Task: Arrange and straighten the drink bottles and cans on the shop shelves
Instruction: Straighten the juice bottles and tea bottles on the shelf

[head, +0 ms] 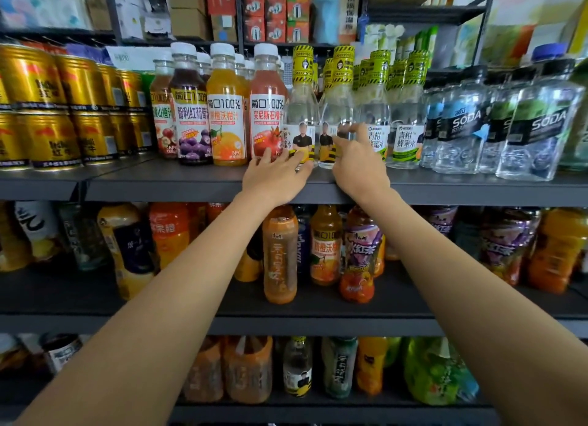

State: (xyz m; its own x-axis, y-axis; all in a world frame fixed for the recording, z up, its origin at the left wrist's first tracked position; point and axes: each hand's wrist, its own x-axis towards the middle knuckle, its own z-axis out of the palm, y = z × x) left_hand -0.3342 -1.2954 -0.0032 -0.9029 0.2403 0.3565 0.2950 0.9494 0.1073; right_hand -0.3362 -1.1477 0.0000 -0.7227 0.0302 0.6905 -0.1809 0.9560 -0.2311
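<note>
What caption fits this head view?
Both hands, left and right, straighten clear yellow-capped bottles on the upper shelf.

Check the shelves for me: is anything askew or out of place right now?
Top shelf looks tidy. On the middle shelf the bottles lean and mix: an orange bottle stands forward of the row, and a purple-label bottle tilts. Both hands, left hand and right hand, are on the clear honey-water bottles.

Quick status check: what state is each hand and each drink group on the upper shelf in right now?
left hand: fingers on a clear bottle's base
right hand: fingers curled round the next clear bottle
juice bottles: upright, capped
gold cans: stacked two high
soda bottles: upright
</note>
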